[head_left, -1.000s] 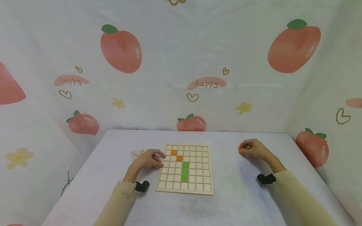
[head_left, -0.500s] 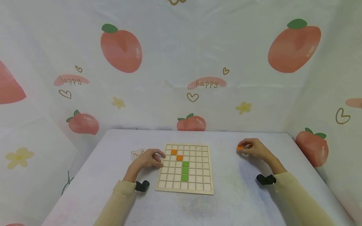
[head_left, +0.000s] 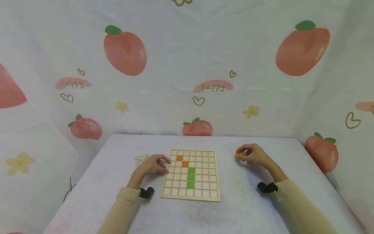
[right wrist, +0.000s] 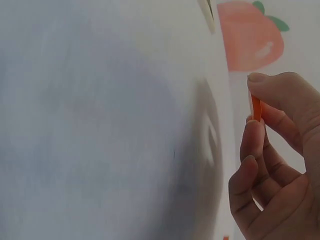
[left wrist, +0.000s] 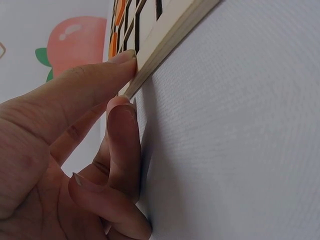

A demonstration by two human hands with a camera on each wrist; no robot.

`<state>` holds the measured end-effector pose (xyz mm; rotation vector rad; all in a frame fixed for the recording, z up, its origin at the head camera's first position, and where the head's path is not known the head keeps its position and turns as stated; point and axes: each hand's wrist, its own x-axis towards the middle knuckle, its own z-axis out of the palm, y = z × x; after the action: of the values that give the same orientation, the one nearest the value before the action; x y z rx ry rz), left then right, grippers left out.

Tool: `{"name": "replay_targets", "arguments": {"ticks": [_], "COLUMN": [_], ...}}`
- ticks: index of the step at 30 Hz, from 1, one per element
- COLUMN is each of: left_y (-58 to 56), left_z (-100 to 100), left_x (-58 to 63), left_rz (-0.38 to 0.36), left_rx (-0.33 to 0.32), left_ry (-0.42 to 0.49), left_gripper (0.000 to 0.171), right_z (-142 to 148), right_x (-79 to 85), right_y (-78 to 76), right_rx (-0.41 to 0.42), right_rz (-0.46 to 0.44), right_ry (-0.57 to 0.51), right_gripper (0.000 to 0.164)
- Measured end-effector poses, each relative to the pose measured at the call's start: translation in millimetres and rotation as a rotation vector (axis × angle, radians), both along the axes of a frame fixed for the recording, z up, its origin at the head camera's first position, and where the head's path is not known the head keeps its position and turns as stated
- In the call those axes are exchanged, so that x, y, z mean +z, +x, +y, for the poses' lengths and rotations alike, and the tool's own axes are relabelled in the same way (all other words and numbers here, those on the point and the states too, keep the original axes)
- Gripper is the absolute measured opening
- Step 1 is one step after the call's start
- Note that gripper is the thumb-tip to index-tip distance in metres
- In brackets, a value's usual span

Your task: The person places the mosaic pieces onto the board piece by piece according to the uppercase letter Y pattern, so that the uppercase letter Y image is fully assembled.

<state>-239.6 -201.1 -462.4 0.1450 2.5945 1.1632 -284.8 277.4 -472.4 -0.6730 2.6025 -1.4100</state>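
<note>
A light wooden grid board (head_left: 205, 177) lies on the table, with two orange tiles (head_left: 185, 163) and several green tiles (head_left: 191, 176) in its squares. My left hand (head_left: 152, 164) holds the board's left edge; in the left wrist view the thumb (left wrist: 117, 62) presses on the rim and another fingertip sits at its lower side. To the right of the board, my right hand (head_left: 253, 155) pinches an orange tile (head_left: 239, 154) over the table. The right wrist view shows this thin tile (right wrist: 256, 108) edge-on between thumb and fingertips.
Beyond the left hand lies a small card with a printed grid (head_left: 142, 158), partly covered by that hand. The white table (head_left: 198, 217) ends at a curtain (head_left: 163, 110) printed with peaches. Dark camera mounts (head_left: 147, 193) sit on both wrists.
My right hand has moved left toward the board with the orange tile between its fingers. The left hand stays at the board's edge, and the tiles on the board have not moved.
</note>
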Motion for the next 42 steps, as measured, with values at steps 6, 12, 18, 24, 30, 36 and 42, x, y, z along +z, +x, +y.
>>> {"name": "replay_targets", "arguments": {"ticks": [6, 12, 18, 24, 30, 36, 42], "left_y": [1.1, 1.4, 2.4, 3.2, 3.4, 2.4, 0.8], "left_z": [-0.4, -0.2, -0.3, -0.3, -0.5, -0.9, -0.7], "left_x": [-0.3, 0.5, 0.4, 0.8, 0.7, 0.7, 1.6], "left_rz": [0.002, 0.005, 0.011, 0.015, 0.018, 0.015, 0.008], "left_rx": [-0.001, -0.005, -0.017, -0.016, -0.013, -0.012, -0.008], "left_ry": [0.001, 0.001, 0.002, 0.006, 0.006, 0.009, 0.015], "left_gripper": [0.034, 0.035, 0.035, 0.035, 0.034, 0.034, 0.035], "right_z": [-19.2, -41.1, -68.1, -93.2, -110.0, -124.3, -139.7], "right_x": [3.9, 6.0, 23.3, 40.6, 18.4, 0.2, -0.8], "right_y": [1.1, 2.8, 14.5, 25.6, 13.1, 2.3, 4.3], "right_rx": [0.051, 0.086, 0.133, 0.167, 0.192, 0.189, 0.207], "right_rz": [0.027, 0.040, 0.054, 0.044, 0.049, 0.031, 0.014], "right_ry": [-0.022, -0.022, -0.028, -0.028, -0.045, -0.043, -0.032], "right_gripper": [0.023, 0.024, 0.022, 0.020, 0.022, 0.023, 0.020]}}
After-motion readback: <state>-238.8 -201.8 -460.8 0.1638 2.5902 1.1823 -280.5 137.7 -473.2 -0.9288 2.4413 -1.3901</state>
